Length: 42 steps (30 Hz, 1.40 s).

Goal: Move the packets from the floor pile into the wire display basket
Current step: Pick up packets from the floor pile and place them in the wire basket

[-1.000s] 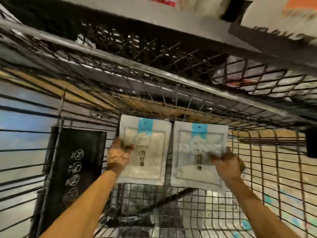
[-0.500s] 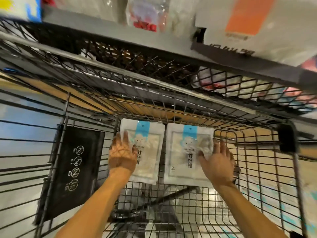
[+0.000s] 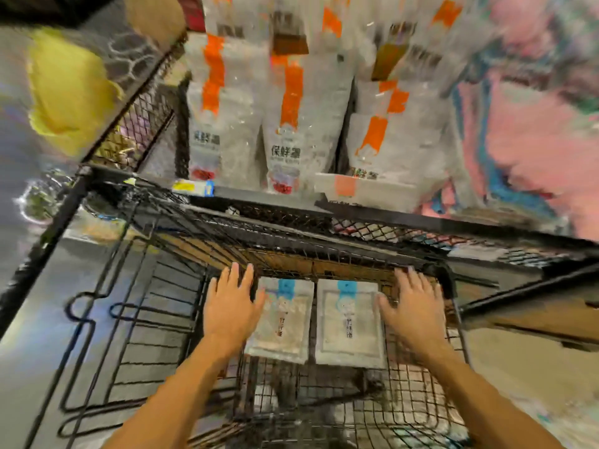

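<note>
Both hands released, fingers spreading flat: left hand (image 3: 230, 311), right hand (image 3: 413, 311). Two packets (image 3: 348, 322) lying between them, side by side in wire basket (image 3: 421, 406).

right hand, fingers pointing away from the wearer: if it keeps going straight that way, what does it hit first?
Most likely the far wire wall of the wire display basket: the right hand is open, its fingertips already close to that wall beside the right packet. Depth is unclear, so contact may already be made.
</note>
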Available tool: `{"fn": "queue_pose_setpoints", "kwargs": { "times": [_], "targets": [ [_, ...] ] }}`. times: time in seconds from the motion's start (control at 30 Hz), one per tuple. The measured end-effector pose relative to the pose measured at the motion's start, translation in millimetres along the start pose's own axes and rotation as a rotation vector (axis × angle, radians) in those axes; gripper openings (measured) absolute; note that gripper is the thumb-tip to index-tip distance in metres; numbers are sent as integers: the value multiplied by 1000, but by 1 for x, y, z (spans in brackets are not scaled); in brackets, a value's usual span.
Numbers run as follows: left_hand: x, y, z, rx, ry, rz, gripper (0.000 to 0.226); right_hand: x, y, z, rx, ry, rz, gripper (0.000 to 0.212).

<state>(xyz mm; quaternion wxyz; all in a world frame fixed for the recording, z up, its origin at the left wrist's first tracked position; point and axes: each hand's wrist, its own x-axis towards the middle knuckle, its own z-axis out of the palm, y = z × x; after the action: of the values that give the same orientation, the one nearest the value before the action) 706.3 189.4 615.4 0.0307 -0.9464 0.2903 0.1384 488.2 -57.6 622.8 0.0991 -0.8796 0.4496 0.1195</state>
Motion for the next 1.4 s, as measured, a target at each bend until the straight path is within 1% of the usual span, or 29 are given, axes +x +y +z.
{"fn": "queue_pose_setpoints", "kwargs": {
  "times": [0.13, 0.23, 0.3, 0.47, 0.63, 0.73, 0.87, 1.0, 1.17, 1.27, 1.4],
  "targets": [
    [-24, -3, -72, -5, 125, 42, 72, -25, -8, -64, 16, 78, -18, 74],
    [-41, -6, -116, -6, 176, 100, 72, -47, -14, -105, 26, 128, -12, 75],
    [-49, -8, -139, 3, 198, 142, 68, -64, -17, -128, 39, 157, -11, 76],
    [-67, -11, -193, -34, 224, 281, 67, -120, -21, -168, 82, 233, 37, 77],
    [-94, 7, -228, -38, 272, 480, 68, -190, -9, -191, 171, 337, 145, 80],
    [-113, 34, -231, -52, 271, 623, 68, -237, 5, -194, 207, 364, 252, 84],
    [-146, 84, -219, -42, 196, 811, 68, -304, 39, -184, 274, 403, 423, 81],
    [-186, 134, -205, -7, 149, 1000, 70, -381, 78, -169, 276, 428, 627, 78],
    [-250, 200, -189, 11, 122, 1217, 67, -471, 133, -135, 305, 505, 826, 80],
    [-291, 242, -174, 28, 96, 1317, 67, -519, 167, -113, 344, 510, 963, 80],
    [-348, 300, -143, 79, 56, 1406, 69, -579, 210, -84, 353, 510, 1102, 81]
  ]
}}
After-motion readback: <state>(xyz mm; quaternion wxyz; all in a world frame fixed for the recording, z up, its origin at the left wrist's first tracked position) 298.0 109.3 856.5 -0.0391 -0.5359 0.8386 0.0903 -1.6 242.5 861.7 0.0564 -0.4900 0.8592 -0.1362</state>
